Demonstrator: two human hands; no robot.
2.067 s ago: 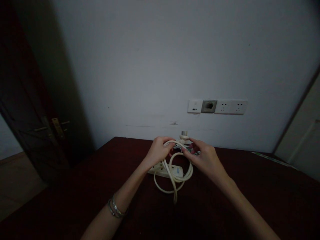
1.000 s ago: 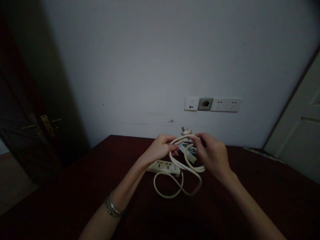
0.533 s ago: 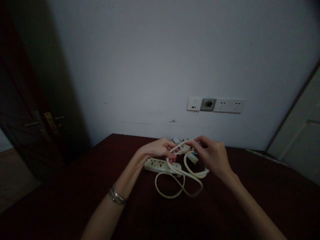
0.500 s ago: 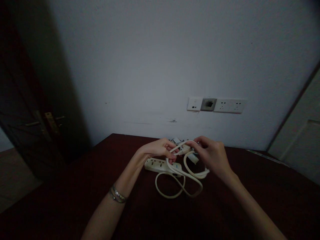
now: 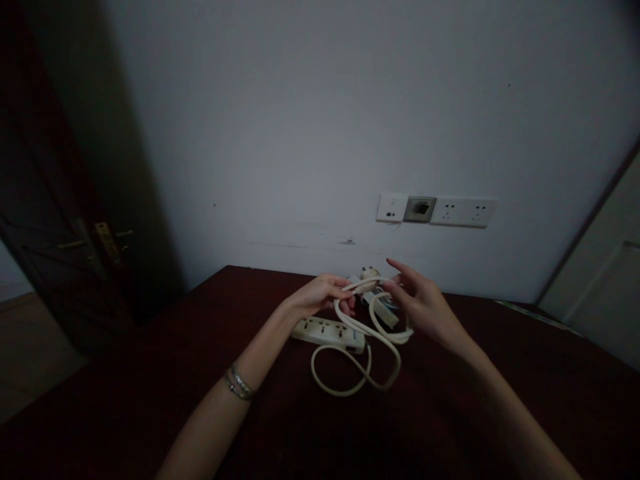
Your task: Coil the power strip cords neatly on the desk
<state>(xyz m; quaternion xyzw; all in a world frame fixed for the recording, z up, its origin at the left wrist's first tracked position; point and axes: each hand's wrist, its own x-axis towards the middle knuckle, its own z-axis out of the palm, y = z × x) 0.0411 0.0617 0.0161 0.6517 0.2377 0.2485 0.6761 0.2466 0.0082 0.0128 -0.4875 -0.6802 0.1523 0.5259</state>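
A cream power strip [image 5: 327, 331] lies on the dark red table [image 5: 125, 400], its cream cord [image 5: 357, 373] looped in front of it. My left hand [image 5: 320, 297] is closed around the cord just behind the plug [image 5: 369, 273], which points up toward the wall. My right hand [image 5: 423, 303] is at the cord loops to the right, its forefinger stretched out and the other fingers curled against the cord. A bracelet sits on my left wrist.
White wall sockets with a grey panel [image 5: 436, 210] sit on the wall above the table's far edge. A dark door with a brass handle [image 5: 103, 243] stands at the left. A pale door [image 5: 605, 280] is at the right.
The cord bundle has loosened and its loops have spread across the table. My right hand has opened its forefinger from a closed grip; the plug has tipped upright again.
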